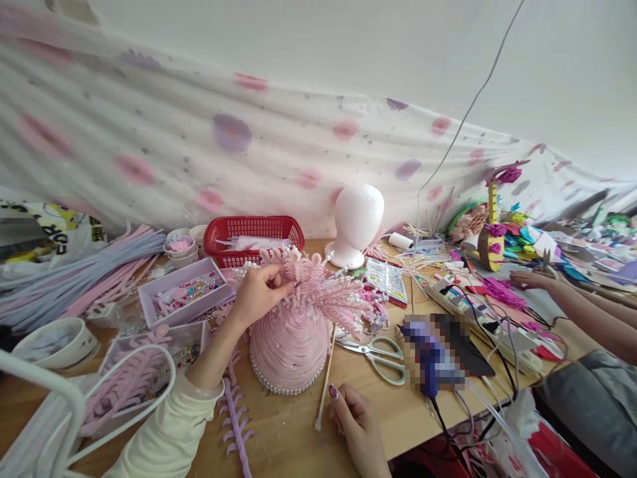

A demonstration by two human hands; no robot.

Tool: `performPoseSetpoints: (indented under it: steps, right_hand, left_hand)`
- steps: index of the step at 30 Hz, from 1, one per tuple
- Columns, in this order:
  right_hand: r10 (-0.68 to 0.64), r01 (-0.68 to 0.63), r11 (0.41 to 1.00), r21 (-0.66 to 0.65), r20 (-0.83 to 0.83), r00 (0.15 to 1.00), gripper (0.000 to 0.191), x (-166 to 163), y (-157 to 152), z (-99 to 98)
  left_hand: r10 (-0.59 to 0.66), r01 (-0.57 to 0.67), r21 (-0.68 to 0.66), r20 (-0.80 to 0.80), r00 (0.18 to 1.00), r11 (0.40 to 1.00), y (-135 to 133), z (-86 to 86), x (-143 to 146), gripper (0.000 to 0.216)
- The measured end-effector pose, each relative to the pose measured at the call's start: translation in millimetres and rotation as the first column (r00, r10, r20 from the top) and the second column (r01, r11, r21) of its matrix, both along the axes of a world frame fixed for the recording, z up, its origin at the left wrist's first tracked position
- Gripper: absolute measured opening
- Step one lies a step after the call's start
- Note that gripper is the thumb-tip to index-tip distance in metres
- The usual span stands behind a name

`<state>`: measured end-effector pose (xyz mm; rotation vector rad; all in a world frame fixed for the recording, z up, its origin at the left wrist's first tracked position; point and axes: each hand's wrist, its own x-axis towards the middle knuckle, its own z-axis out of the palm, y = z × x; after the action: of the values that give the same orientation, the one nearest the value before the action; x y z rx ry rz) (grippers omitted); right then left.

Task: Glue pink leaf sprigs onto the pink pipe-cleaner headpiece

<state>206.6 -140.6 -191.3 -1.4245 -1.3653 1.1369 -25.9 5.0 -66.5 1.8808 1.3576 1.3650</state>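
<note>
White tubing fronts a wooden table beside floral sheeting; left hand pinches pink fronds, right hand curls, grip unclear.

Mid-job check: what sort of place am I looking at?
Probably a small craft workshop: scissors, a box of colourful gems and a pink bead-edged dome share one wooden table.

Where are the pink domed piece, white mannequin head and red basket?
Pink domed piece (288,346): head view, dome's front.
White mannequin head (359,216): head view, upper part.
Red basket (226,256): head view, front wall.
</note>
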Motion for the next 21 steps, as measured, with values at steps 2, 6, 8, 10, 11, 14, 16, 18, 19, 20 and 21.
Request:
performPoseSetpoints:
  steps: [2, 6, 8, 10, 11, 14, 16, 18, 19, 20, 21]
  right_hand:
    - [0.003, -0.003, 1.0, -0.007, 0.003, 1.0, 0.064, 0, 0, 0.4]
    - [0.011, -0.011, 1.0, -0.011, -0.006, 1.0, 0.063, 0, -1, 2.4]
    - [0.011, -0.011, 1.0, -0.012, -0.01, 1.0, 0.062, 0, 0, 3.1]
    - [0.008, -0.008, 1.0, -0.02, -0.007, 1.0, 0.062, 0, 0, 3.6]
    - [0.006, -0.006, 1.0, -0.025, -0.006, 1.0, 0.062, 0, 0, 3.8]
    - [0.014, -0.015, 0.999, -0.042, -0.011, 1.0, 0.062, -1, 0, 5.1]
    - [0.02, -0.021, 0.998, -0.051, -0.015, 1.0, 0.062, -1, 0, 6.2]
    - [0.016, -0.017, 0.998, -0.054, -0.017, 1.0, 0.062, -1, 0, 7.0]
    - [0.012, -0.013, 0.999, -0.053, -0.018, 1.0, 0.062, -1, -1, 7.2]
    - [0.008, -0.009, 0.999, -0.052, -0.019, 1.0, 0.062, -1, -1, 7.1]
    - [0.007, -0.008, 0.999, -0.05, -0.021, 1.0, 0.062, -1, -1, 7.0]
  left_hand:
    - [-0.014, 0.014, -0.02, 0.005, 1.0, 1.0, -2, 3.0, -1, 0.032]
    - [-0.03, 0.033, -0.065, 0.045, 0.999, 0.997, -7, 11.0, -2, 0.016]
    - [-0.029, 0.033, -0.07, 0.057, 0.998, 0.997, -9, 13.1, -1, 0.016]
    - [-0.031, 0.034, -0.066, 0.049, 0.998, 0.997, -9, 13.0, -1, 0.019]
    - [-0.031, 0.034, -0.061, 0.047, 0.998, 0.998, -9, 12.4, -1, 0.024]
    - [-0.032, 0.035, -0.048, 0.06, 0.998, 0.998, -7, 10.3, -3, 0.028]
    - [-0.044, 0.046, -0.031, 0.059, 0.997, 0.998, -8, 10.0, -5, 0.018]
    - [-0.077, 0.077, -0.014, 0.031, 0.997, 0.997, -11, 11.0, -9, 0.006]
    - [-0.093, 0.093, -0.007, 0.011, 0.996, 0.996, -14, 11.6, -11, 0.008]
    - [-0.108, 0.108, -0.001, -0.009, 0.994, 0.994, -17, 12.1, -13, 0.012]
    - [-0.122, 0.122, 0.0, -0.024, 0.992, 0.993, -20, 12.4, -15, 0.016]
